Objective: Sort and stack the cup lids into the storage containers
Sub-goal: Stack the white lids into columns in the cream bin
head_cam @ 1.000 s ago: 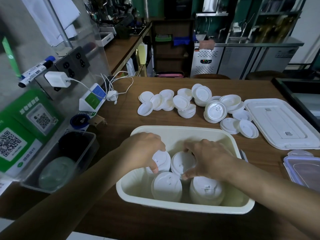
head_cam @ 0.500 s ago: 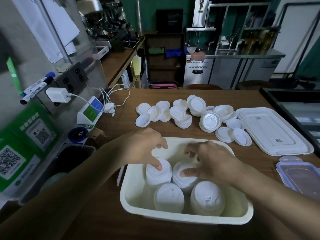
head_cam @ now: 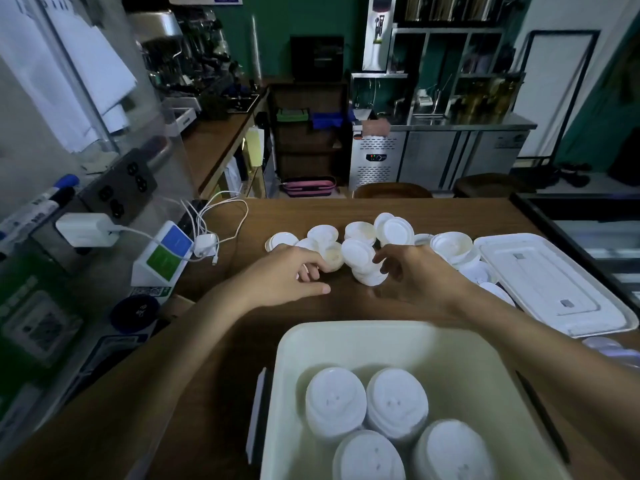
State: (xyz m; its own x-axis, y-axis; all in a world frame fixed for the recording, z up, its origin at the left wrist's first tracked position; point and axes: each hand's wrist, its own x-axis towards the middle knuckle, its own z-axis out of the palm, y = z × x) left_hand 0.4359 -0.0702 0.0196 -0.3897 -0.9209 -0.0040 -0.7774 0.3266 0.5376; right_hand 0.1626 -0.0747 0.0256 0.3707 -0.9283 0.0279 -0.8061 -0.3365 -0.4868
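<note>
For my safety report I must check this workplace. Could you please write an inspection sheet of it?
Surface: wooden table, brown, partly bare.
Job's things: loose lids piled at the far side; cream bin near, holding four lid stacks; flat white cover at right.
Clutter: green-blue sign stand, markers at left.
Grips: left hand and right hand both at the loose lids, fingers curled; hold unclear.
Cables: white charger plugged in at left; white adapter with looped cables on table.
Surroundings: steel fridge cabinet, coffee machine behind.
</note>
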